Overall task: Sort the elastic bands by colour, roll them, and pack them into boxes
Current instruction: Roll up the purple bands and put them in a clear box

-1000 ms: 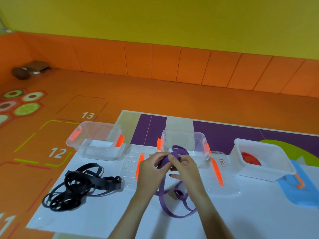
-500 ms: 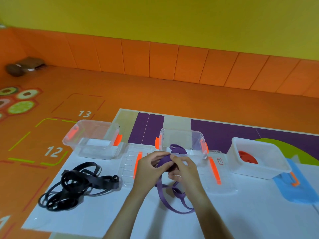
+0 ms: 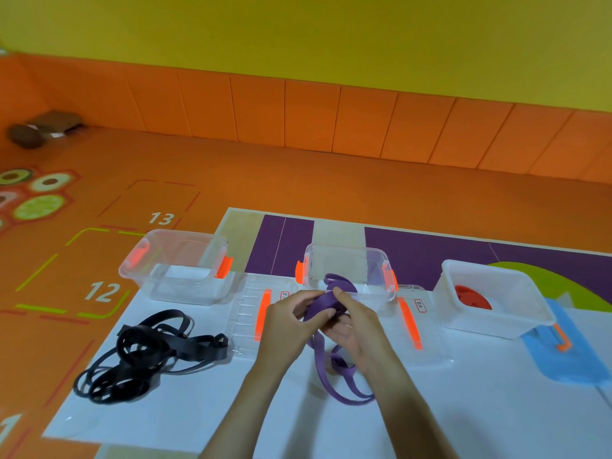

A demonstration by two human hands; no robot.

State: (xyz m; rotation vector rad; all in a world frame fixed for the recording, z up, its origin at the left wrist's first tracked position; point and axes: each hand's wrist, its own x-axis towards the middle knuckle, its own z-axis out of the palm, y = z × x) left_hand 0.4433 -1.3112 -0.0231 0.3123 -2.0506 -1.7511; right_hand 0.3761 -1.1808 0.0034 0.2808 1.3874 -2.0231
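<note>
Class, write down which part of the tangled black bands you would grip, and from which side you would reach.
Probably the flat doubled end jutting from the right of the black bands, reached from above right: it lies clear of the tangle, whose loops overlap on the left.

The white sheet (image 3: 463,409) carries three plastic boxes (image 3: 347,263), lids (image 3: 246,313) and tangled black bands (image 3: 145,352).

Both hands (image 3: 326,321) grip a purple band (image 3: 319,304) before three boxes (image 3: 351,271).
</note>
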